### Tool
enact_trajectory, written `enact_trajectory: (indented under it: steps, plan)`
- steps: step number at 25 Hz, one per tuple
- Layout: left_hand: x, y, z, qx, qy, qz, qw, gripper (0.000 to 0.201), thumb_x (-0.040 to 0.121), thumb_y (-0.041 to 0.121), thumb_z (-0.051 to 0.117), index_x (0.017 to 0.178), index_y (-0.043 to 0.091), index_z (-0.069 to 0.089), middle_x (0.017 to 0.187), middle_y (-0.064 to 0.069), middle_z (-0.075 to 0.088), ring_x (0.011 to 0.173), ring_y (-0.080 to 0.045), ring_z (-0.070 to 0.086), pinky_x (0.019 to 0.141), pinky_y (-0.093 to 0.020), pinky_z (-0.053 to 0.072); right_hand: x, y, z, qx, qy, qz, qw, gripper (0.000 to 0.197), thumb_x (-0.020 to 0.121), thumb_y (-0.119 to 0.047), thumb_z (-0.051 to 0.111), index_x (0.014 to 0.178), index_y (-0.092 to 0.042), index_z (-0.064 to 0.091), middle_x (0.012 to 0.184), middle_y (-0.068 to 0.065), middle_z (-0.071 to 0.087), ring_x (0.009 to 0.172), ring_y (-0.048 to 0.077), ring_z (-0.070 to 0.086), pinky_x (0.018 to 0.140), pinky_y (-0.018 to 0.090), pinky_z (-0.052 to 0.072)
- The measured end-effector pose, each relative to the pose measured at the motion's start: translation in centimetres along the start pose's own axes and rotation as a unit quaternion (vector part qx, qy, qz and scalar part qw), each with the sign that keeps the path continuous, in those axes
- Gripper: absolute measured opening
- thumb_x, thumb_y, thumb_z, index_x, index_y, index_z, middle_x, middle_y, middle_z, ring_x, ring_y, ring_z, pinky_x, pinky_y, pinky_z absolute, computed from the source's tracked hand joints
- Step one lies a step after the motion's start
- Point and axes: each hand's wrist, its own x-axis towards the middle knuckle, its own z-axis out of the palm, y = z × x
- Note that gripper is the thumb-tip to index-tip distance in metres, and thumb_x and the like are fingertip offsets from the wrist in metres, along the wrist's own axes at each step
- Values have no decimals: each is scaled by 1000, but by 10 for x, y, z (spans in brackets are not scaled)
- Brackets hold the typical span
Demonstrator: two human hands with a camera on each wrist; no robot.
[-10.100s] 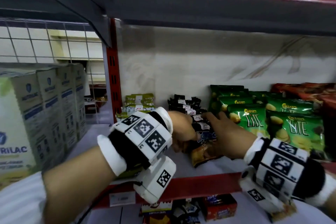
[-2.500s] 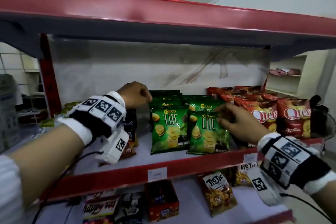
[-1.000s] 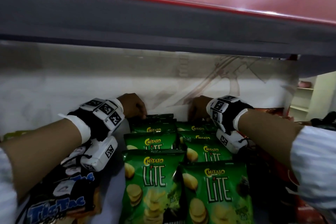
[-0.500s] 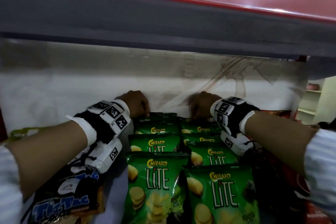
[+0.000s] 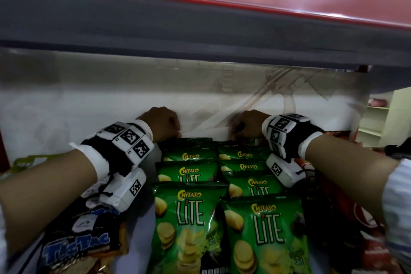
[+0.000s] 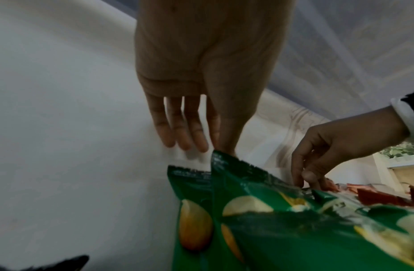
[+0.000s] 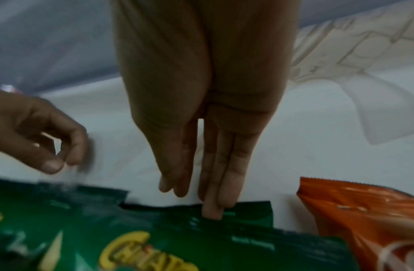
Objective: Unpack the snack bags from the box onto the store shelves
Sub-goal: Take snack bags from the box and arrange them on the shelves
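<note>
Green Chitato Lite bags (image 5: 189,218) stand in two rows, front to back, on the shelf. My left hand (image 5: 175,134) is at the back of the left row. Its fingers (image 6: 183,135) point down, nearly straight, and the thumb tip touches the top edge of the rearmost bag (image 6: 271,210). My right hand (image 5: 235,135) is at the back of the right row. Its straight fingertips (image 7: 213,210) press on the top seal of the last green bag (image 7: 201,238). Neither hand holds a bag. No box is in view.
The upper shelf (image 5: 200,18) hangs low over my arms. A white back panel (image 5: 89,107) stands right behind both hands. A Tic Tac bag (image 5: 77,247) lies under my left forearm. Red and orange bags (image 7: 352,210) flank the right row.
Both hands went from the front bags to the back of the rows and have stayed there for the last second. Only small shifts of fingers and view since.
</note>
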Motion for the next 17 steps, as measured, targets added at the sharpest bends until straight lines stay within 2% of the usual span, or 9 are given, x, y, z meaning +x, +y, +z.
enact_trajectory:
  steps: [2, 3, 5, 6, 8, 12, 14, 15, 17]
  plan:
    - [-7, 4, -3, -25, -51, 34, 998, 27, 81, 38, 72, 100, 20, 68, 103, 2, 67, 96, -13, 60, 76, -18, 45, -8, 1, -8, 58, -31, 9, 998, 25, 83, -31, 70, 105, -19, 71, 99, -2, 71, 90, 15, 66, 77, 23, 50]
    - [-12, 6, -1, -17, -104, 43, 994, 36, 80, 44, 70, 108, 22, 66, 106, 3, 66, 100, -13, 60, 78, -17, 44, -12, 0, -9, 85, -75, 15, 993, 30, 80, -35, 73, 106, -19, 71, 96, -2, 71, 87, 14, 65, 76, 23, 52]
    - [-16, 11, 8, 49, -181, 35, 982, 59, 79, 52, 68, 129, 23, 54, 128, 1, 59, 119, -18, 54, 95, -22, 40, -17, -3, -5, 68, -144, 22, 987, 35, 74, -39, 77, 104, -22, 71, 93, -8, 67, 89, 12, 59, 81, 26, 48]
    - [-17, 11, 13, 72, -190, 23, 979, 70, 78, 52, 68, 136, 21, 46, 138, 0, 51, 126, -19, 49, 100, -23, 35, -16, -4, -1, 40, -152, 20, 987, 33, 73, -39, 78, 101, -24, 69, 90, -12, 63, 90, 11, 55, 82, 25, 42]
    - [-15, 9, 20, 66, -181, 6, 981, 78, 77, 49, 71, 141, 17, 40, 147, -2, 43, 132, -20, 42, 103, -22, 32, -12, -7, 6, -2, -123, 8, 992, 28, 73, -36, 79, 95, -27, 63, 88, -10, 58, 91, 14, 52, 81, 24, 37]
    - [-18, 11, 21, 41, -169, -3, 985, 73, 77, 45, 72, 138, 17, 43, 144, -4, 46, 129, -21, 45, 101, -23, 34, -13, -10, 6, -23, -80, -9, 997, 38, 75, -36, 78, 106, -20, 64, 100, -2, 59, 93, 16, 52, 79, 24, 39]
    - [-25, 14, 14, 32, -129, 12, 991, 61, 77, 51, 70, 127, 21, 50, 129, -4, 54, 114, -20, 53, 93, -25, 40, -19, -11, -1, -4, -56, -29, 998, 39, 74, -37, 78, 106, -22, 63, 102, -5, 60, 95, 15, 55, 78, 24, 42]
    - [-32, 17, 9, 18, -118, 24, 993, 55, 76, 56, 68, 118, 25, 53, 119, -1, 57, 104, -17, 55, 86, -25, 42, -25, -12, -7, 18, -55, -34, 998, 37, 72, -39, 79, 103, -24, 63, 100, -8, 61, 94, 14, 56, 74, 23, 43]
    - [-45, 20, 0, 5, -146, 51, 988, 51, 67, 68, 65, 104, 34, 55, 105, 8, 57, 97, -12, 54, 82, -26, 41, -35, -14, -13, 44, -108, -32, 993, 38, 68, -42, 81, 99, -29, 64, 94, -15, 62, 92, 9, 57, 69, 21, 42]
